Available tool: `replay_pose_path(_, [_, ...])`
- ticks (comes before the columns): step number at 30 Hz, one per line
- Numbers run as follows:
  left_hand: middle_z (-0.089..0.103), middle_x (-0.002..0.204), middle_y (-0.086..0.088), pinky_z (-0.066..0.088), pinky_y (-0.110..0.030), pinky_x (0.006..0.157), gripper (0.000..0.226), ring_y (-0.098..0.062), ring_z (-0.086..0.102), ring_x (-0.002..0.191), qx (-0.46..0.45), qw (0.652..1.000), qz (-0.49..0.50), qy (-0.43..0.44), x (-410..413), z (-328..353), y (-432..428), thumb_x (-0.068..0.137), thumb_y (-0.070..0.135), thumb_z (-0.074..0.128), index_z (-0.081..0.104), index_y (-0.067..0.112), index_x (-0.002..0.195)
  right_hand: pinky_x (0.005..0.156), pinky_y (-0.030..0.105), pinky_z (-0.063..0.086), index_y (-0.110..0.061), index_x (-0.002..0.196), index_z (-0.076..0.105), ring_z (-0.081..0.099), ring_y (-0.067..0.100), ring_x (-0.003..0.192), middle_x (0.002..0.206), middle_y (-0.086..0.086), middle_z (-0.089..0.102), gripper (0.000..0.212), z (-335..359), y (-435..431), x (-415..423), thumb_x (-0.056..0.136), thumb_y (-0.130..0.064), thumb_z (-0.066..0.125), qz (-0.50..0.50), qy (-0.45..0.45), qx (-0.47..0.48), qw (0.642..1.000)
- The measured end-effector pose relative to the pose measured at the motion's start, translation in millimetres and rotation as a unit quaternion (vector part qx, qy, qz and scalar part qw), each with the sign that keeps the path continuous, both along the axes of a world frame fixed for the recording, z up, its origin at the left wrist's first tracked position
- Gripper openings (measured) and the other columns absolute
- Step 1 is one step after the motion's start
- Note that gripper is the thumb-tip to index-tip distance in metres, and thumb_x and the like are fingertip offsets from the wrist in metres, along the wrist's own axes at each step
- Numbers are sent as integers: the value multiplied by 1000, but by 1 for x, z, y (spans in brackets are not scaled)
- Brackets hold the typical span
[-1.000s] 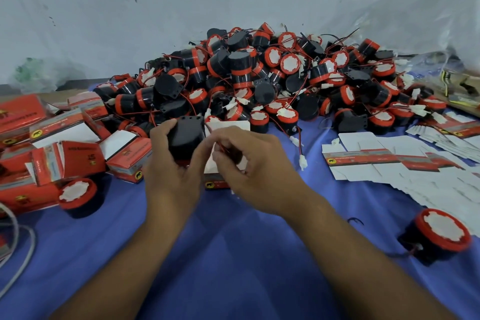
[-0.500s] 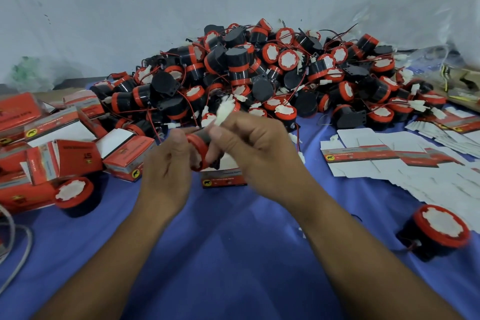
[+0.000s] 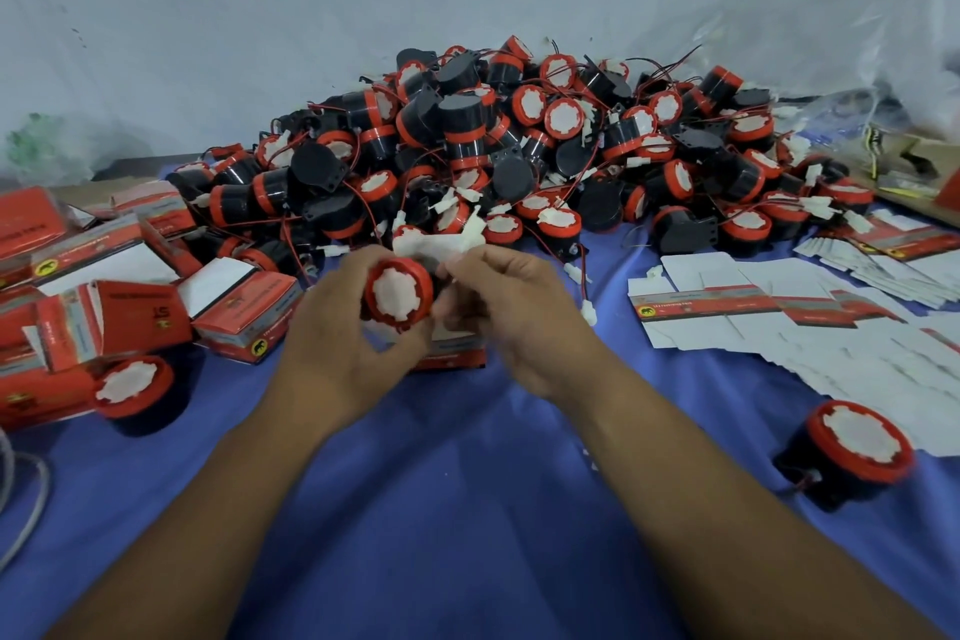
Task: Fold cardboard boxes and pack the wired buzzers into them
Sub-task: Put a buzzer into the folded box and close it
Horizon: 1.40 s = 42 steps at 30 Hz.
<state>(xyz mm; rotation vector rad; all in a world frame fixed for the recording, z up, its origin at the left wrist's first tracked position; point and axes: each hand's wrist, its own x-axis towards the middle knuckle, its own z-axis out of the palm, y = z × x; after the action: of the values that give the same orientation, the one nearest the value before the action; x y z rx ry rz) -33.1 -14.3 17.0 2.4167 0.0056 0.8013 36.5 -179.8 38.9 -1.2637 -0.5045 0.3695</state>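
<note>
Gripping one buzzer [image 3: 399,294] in left hand [image 3: 332,343], fingers curled round; pinching its blurred white plug [image 3: 462,240] with right hand [image 3: 524,322]. Two loose buzzers [image 3: 130,387] [image 3: 860,442] on cloth [image 3: 467,509]; heap [image 3: 493,146] beyond past counting.

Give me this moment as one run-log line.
left hand: grips buzzer | right hand: curled at buzzer's side, grip blurred | box: partly behind hands | stage: not yet packed

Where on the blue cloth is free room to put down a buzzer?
Bare cloth lies near you, between left forearm and right forearm, and left of the lone buzzer. Crowded: the pile behind, boxes left, flat cartons right.
</note>
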Motion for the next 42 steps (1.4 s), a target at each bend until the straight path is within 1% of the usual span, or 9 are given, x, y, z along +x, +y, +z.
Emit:
replay_pose_path(3, [59,104,6,42,-28,74,58,-19,51,93,58,998,8,39,2,3,3,71,53,62,56,24,121,64,22,41,-10,69,64,50,10,63,66,3,60,29,-4,-3,6,95,-20,65,-125,-240,-206,940])
replay_pose_path(5, [54,103,3,31,-24,76,63,-18,42,94,93,995,10,33,5,4,1,68,56,55,59,19,118,61,13,38,-12,77,65,52,6,64,71,-5,61,19,-3,-4,8,92,-22,68,-162,-287,-264,907])
replay_pose_path(13, [50,121,13,35,-16,85,61,-12,50,110,38,998,-6,55,8,-4,-2,83,44,66,48,23,138,75,49,54,-6,95,51,67,30,80,82,13,69,13,-9,-5,16,94,-10,63,-150,-232,-275,921])
replay_pose_path(20, [45,119,2,29,-25,98,46,-20,41,116,54,998,-7,43,11,-12,-2,90,28,69,62,13,133,65,30,49,-8,87,56,65,21,74,80,10,70,15,-12,-2,18,99,-18,58,-151,-257,-351,888])
replay_pose_path(23, [53,110,8,34,-12,88,38,-11,50,106,48,998,-24,41,11,-12,-3,93,28,66,65,13,128,71,33,48,-4,88,63,63,23,79,84,9,69,24,-10,-3,17,101,-22,54,-144,-284,-364,875])
replay_pose_path(26, [64,98,12,35,1,77,15,10,55,90,15,1000,5,8,6,-11,0,88,24,72,72,20,103,75,35,45,-1,86,65,60,25,81,86,11,66,26,-10,-3,20,101,-18,52,-142,-311,-376,861])
replay_pose_path(30, [63,102,9,33,-1,77,14,4,56,95,24,999,-8,27,1,-8,9,84,24,76,70,18,73,61,25,37,-4,91,62,55,21,75,83,7,66,26,-14,-3,19,102,-25,53,-145,-303,-373,865])
replay_pose_path(35, [59,119,12,37,-17,92,34,-7,51,108,121,983,-97,98,-5,-2,16,82,51,64,79,25,96,60,31,41,-11,87,45,59,25,75,81,9,64,27,-14,-3,20,105,-31,47,-131,-299,-375,868])
replay_pose_path(42, [73,110,-4,48,-17,84,22,-11,61,97,169,980,-100,16,-5,-5,14,92,14,61,76,6,106,51,22,37,-12,91,37,53,17,64,71,4,57,27,-10,-11,22,104,-32,49,-73,-316,-363,874])
